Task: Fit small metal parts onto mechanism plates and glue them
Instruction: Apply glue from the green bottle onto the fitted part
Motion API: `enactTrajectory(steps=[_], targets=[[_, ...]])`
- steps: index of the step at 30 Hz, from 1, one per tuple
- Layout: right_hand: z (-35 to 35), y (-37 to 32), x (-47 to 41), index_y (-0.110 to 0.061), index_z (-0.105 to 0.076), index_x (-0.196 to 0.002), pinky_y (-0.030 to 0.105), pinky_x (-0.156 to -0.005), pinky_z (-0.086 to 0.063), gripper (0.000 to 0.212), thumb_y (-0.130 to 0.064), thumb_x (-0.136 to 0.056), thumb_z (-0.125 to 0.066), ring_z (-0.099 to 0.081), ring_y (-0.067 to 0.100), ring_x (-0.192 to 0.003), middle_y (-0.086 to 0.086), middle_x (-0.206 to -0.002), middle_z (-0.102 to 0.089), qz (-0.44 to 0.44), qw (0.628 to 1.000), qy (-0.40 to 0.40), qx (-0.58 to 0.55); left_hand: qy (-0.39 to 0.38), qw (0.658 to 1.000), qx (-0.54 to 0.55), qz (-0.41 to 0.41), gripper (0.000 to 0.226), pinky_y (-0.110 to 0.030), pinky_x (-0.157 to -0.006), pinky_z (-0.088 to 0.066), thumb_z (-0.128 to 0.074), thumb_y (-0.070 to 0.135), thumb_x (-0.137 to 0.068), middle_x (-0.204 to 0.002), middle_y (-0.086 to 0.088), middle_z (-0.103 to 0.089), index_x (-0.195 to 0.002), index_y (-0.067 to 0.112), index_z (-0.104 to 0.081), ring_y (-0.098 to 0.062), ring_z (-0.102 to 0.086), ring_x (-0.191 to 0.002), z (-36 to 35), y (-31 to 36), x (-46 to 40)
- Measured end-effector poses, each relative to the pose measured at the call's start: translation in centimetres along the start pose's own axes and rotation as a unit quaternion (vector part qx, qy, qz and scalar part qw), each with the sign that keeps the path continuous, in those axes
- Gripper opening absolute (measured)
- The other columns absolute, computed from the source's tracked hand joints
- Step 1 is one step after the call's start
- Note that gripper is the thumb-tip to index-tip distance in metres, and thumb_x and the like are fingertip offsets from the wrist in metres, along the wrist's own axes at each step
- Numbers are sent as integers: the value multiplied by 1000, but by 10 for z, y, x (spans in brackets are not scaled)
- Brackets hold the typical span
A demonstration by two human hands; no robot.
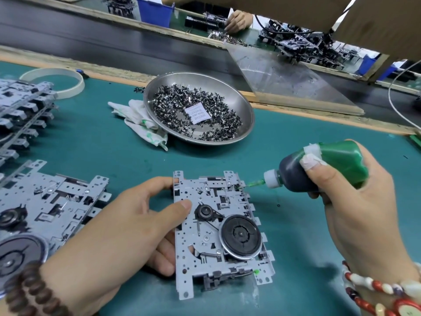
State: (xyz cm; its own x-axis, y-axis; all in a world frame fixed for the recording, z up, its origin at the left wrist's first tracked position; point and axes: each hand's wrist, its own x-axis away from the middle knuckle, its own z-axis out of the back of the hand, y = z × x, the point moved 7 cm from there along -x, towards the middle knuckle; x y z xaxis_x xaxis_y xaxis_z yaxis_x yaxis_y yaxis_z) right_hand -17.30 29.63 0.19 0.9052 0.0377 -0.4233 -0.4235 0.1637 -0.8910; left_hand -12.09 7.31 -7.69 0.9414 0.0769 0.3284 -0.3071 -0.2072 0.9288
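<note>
My right hand (355,201) has a tight grip on the green glue bottle (328,166), fingers curled round it, thumb w/ white tape on top. The bottle lies sideways, its thin green tip (256,183) touching the top right corner of the mechanism plate (218,226). My left hand (127,226) grips that plate by its left edge, thumb on top, fingers under it. The plate is tipped up a bit over the green surface (102,147), w/ a round black wheel (240,236) on it & a green glue dot (256,272) near its bottom right corner. To the left sits a stack of more plates (54,201). Farther back is a shiny metal bowl (246,106) full of small metal parts (173,99), w/ a white paper packet (197,114) in the middle. A white cloth (136,119) lies just beside the bowl's left side, partly under it.
</note>
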Motion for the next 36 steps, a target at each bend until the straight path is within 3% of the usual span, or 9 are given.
enactTrajectory(steps=[20, 25, 31, 36], targets=[[0, 0, 0, -23, -64, -77, 18, -52, -40, 14, -36, -71, -66, -55, 17, -62, 2, -67, -66, -3, 1000, 2, -1, 5, 1000, -7, -1, 25, -17, -26, -35, -61, 19, -80, -52, -22, -62, -103, 30, -61, -17, -45, -26, 2, -2, -1], [0, 0, 0, -28, -66, -74, 16, -51, -41, 11, -37, -67, -66, -55, 9, -60, -7, -66, -65, -17, 1000, 10, -8, 4, 1000, -5, 4, 22, -17, -26, -35, -62, 19, -80, -55, -25, -63, -98, 30, -64, -18, -46, -27, 2, -2, -1], [2, 3, 0, -13, -58, -78, 21, -53, -40, 26, -36, -68, -65, -53, 23, -66, 15, -73, -60, -35, 999, 11, -4, -1, 1000, -14, 0, 19, -18, -25, -35, -60, 17, -81, -53, -24, -63, -93, 31, -65, -18, -46, -26, 0, -1, -1], [2, 5, -1, -11, -57, -77, 20, -52, -39, 26, -35, -69, -64, -50, 21, -65, 5, -71, -59, -55, 998, 10, -13, 2, 1000, -22, 1, 20, -18, -25, -35, -60, 17, -80, -56, -27, -63, -96, 29, -64, -19, -46, -26, 0, 0, -1]])
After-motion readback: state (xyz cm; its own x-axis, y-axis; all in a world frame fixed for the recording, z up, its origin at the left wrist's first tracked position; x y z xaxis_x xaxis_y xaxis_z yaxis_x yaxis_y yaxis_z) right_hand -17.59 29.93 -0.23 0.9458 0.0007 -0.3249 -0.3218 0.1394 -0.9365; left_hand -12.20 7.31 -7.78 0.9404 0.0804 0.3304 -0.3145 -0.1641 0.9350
